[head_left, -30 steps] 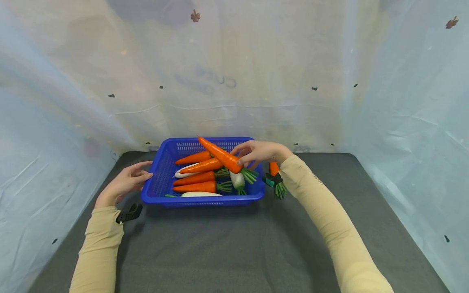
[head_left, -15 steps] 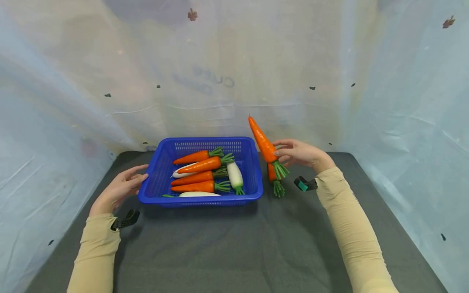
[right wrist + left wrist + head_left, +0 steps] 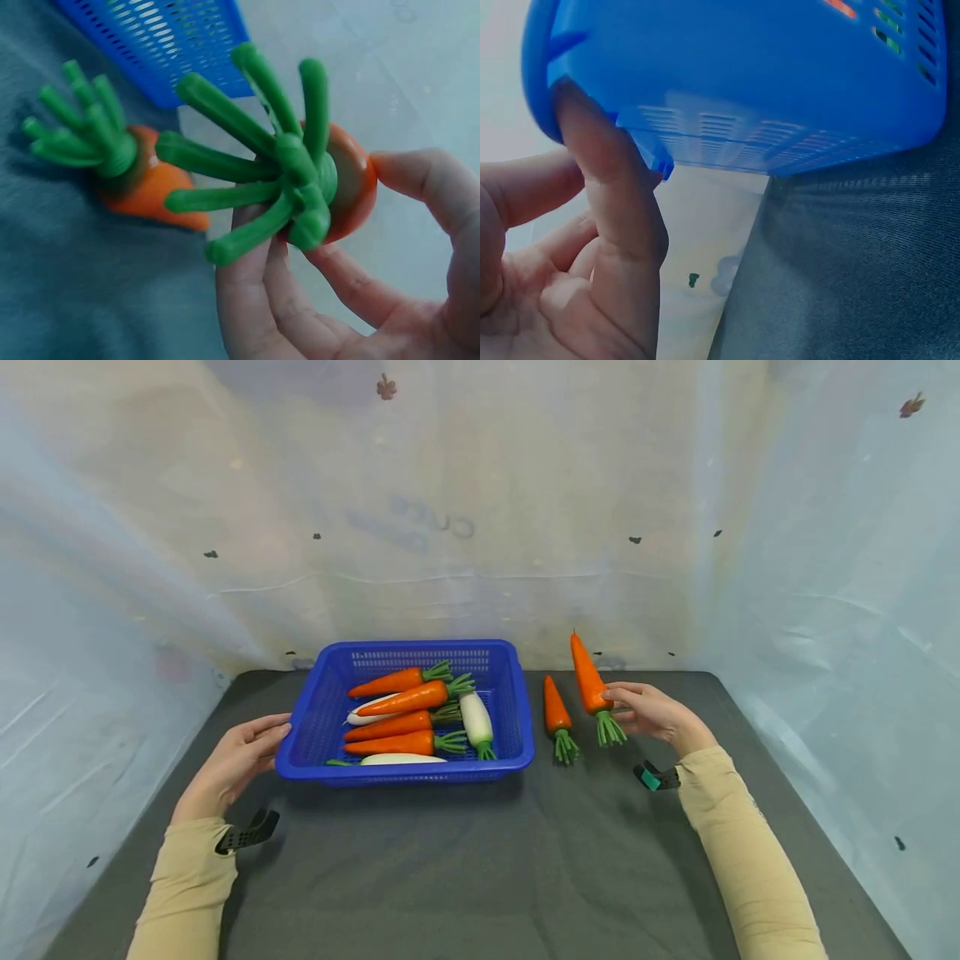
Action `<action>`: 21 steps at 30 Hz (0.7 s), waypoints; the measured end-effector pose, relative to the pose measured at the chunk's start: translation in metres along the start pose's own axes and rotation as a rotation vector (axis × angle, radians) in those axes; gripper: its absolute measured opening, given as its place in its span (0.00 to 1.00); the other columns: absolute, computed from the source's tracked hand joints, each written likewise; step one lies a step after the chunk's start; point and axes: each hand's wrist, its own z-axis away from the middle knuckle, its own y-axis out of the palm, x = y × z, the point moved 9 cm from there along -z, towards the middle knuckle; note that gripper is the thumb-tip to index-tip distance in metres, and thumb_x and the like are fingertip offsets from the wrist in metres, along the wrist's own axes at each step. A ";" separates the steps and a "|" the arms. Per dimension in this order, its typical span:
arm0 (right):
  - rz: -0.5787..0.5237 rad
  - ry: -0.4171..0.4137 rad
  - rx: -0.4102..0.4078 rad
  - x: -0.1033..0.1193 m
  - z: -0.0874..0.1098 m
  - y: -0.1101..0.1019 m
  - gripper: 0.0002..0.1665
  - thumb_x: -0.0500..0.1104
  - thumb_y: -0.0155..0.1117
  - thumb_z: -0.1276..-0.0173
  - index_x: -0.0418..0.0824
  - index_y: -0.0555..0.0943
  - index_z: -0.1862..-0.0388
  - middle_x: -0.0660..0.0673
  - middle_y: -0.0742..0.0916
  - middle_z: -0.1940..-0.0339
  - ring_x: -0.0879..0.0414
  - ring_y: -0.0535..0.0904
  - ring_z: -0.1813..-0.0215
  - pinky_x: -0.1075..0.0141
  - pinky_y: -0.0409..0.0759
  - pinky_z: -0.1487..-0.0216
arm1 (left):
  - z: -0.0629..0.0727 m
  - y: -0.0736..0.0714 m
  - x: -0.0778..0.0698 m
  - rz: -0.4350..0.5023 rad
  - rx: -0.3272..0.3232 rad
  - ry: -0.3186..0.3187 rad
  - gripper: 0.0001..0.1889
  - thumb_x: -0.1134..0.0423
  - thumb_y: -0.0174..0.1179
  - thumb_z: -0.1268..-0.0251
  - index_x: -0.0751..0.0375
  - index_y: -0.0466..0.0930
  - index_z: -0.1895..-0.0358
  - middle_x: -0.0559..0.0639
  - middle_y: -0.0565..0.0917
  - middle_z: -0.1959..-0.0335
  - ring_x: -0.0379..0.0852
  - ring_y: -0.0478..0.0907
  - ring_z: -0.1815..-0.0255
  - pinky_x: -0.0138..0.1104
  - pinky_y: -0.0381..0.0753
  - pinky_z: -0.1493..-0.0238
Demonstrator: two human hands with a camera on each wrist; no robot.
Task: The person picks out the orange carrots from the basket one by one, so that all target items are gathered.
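In the head view a blue plastic basket (image 3: pixel 405 772) holds several orange carrots with green stalks, one of them a carrot (image 3: pixel 390 742) near the front, and several white radishes, including an upright-lying white radish (image 3: pixel 477 720) at the right. My left hand (image 3: pixel 232 768) grips the basket's left rim; the left wrist view shows a fingertip against the rim (image 3: pixel 536 82). To the basket's right, my right hand (image 3: pixel 652 714) pinches a carrot (image 3: pixel 588 675) near its stalk end, tip pointing away. Beside it another carrot (image 3: pixel 556 706) lies on the table.
A dark grey cloth (image 3: pixel 420 877) covers the table. Pale translucent sheeting (image 3: pixel 525 510) with small dark spots hangs behind the table and along both sides. A black wrist strap (image 3: pixel 251 833) sits at the left wrist, and a black strap with a teal patch (image 3: pixel 656 777) at the right.
My right hand has carried its carrot out from over the basket, to the right past the lying carrot, and lowered it towards the table. The left hand stays on the basket rim.
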 end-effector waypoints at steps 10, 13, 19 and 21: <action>-0.023 0.059 -0.036 -0.041 -0.006 -0.006 0.42 0.52 0.55 0.27 0.30 0.53 0.26 0.34 0.72 0.40 0.47 0.77 0.45 0.57 0.78 0.48 | 0.002 -0.003 -0.001 0.012 -0.033 0.014 0.33 0.51 0.52 0.28 0.75 0.57 0.32 0.38 0.83 0.58 0.39 0.82 0.60 0.34 0.81 0.61; -0.007 0.070 -0.041 -0.048 -0.009 -0.008 0.41 0.52 0.54 0.26 0.29 0.53 0.27 0.29 0.70 0.37 0.43 0.75 0.42 0.55 0.76 0.46 | 0.003 -0.006 0.001 0.006 -0.046 0.009 0.33 0.51 0.52 0.28 0.74 0.58 0.33 0.38 0.84 0.59 0.39 0.82 0.61 0.34 0.81 0.62; 0.010 0.093 -0.057 -0.058 -0.014 -0.015 0.42 0.51 0.54 0.26 0.27 0.50 0.26 0.24 0.62 0.32 0.34 0.64 0.33 0.52 0.72 0.41 | 0.002 -0.004 0.000 0.029 -0.028 0.011 0.32 0.52 0.53 0.28 0.73 0.58 0.33 0.40 0.84 0.58 0.40 0.82 0.60 0.34 0.82 0.61; 0.024 0.094 -0.062 -0.059 -0.016 -0.017 0.43 0.52 0.54 0.26 0.27 0.51 0.26 0.24 0.61 0.31 0.33 0.63 0.33 0.51 0.71 0.41 | 0.001 -0.001 -0.001 0.040 -0.021 0.010 0.32 0.53 0.53 0.28 0.73 0.58 0.32 0.40 0.84 0.57 0.40 0.82 0.60 0.35 0.82 0.60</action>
